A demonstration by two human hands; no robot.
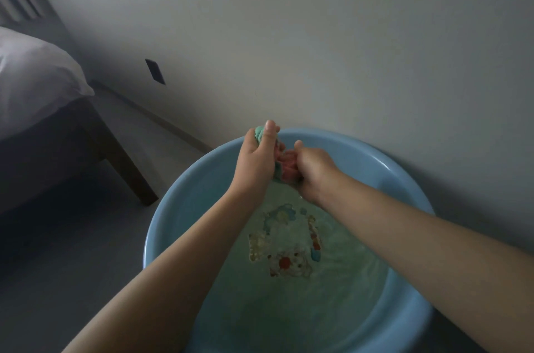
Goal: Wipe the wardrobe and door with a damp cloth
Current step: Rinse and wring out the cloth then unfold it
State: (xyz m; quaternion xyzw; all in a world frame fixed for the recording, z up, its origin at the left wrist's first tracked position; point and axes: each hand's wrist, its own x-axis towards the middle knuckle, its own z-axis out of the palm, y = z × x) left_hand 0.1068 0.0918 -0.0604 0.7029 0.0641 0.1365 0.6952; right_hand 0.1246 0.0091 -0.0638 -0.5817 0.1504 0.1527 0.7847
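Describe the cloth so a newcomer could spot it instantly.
Find the big blue basin of water by the wall. Above its far side, the left hand and right hand grip the cloth, a twisted pink and teal bundle, the only fabric there.

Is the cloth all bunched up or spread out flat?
Bunched up. The left hand and right hand grip the cloth in a tight wad above the basin.

1. The basin [185, 193] is sitting on the floor [72, 251], right up against the wall [318, 34].
2. Water [289, 295] is lying in the basin.
3. The left hand [255, 156] and right hand [313, 170] are holding the cloth [284, 164] between them, over the basin's far side.
4. The bed [34, 86] is standing to the left of the basin.
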